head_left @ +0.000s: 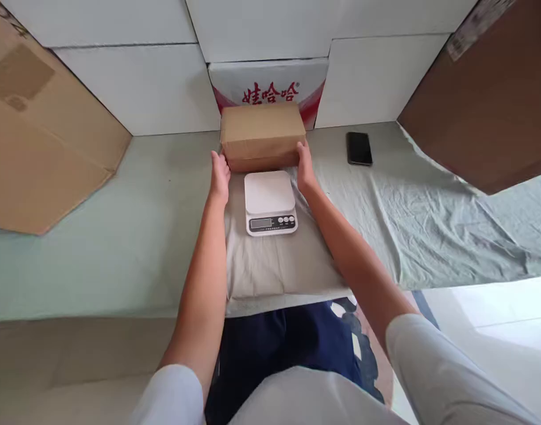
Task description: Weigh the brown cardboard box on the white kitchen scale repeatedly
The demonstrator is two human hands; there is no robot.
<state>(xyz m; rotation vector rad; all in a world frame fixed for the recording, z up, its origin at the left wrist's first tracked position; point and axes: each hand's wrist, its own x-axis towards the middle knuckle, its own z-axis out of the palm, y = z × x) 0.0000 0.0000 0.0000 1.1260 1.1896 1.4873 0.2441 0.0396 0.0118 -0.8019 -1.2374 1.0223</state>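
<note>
A closed brown cardboard box [264, 127] is between my two hands, just behind a white digital kitchen scale [269, 193]. My left hand [219, 178] presses against the box's left front corner, its thumb pointing up and its other fingers partly hidden by the box edge. At the right front corner, my right hand [304, 167] grips the side, with its fingertips out of sight. The scale lies flat between my wrists, its plate bare and its display and buttons facing me. Whether the box rests fully on the cloth is hard to tell.
A black phone [358, 148] lies to the right on the pale green cloth [164, 236]. White boxes [141, 88] form a wall behind, including one with red lettering [270, 91]. Large brown cartons stand at the left [53, 136] and right [487, 106].
</note>
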